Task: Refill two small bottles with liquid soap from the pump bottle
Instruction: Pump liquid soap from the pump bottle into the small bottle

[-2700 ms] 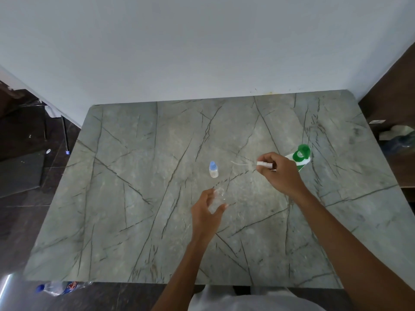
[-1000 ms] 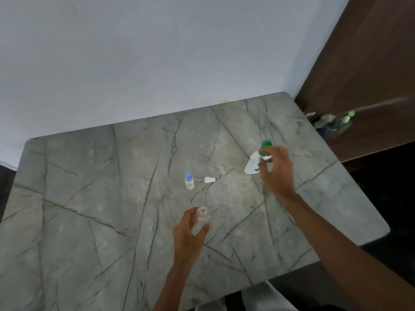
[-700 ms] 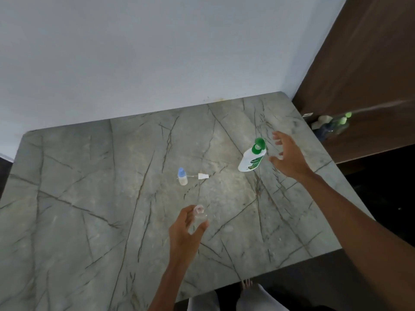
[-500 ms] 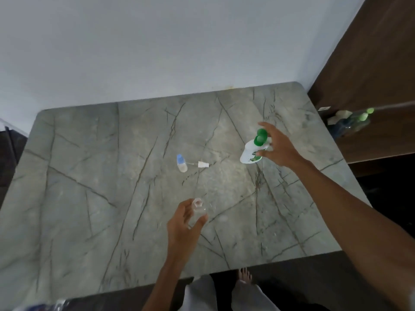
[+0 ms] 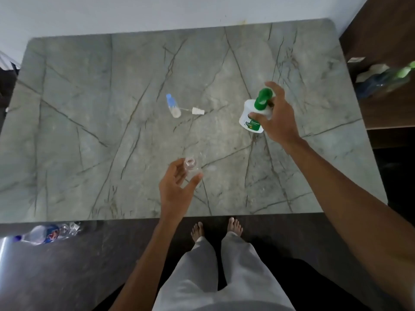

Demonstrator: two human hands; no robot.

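Fingers of our left hand curl round the small clear uncapped bottle, mouth up, over the grey veined marble table. Our right hand grips the white pump bottle with the green head, well apart to the right. We should bring its nozzle directly over the open mouth, steady both, then press slowly. The second small blue-capped bottle sits farther back, beside a loose white cap.

Marble table: right hand grips pump bottle; left hand holds open clear bottle; blue-capped bottle, pump cap.
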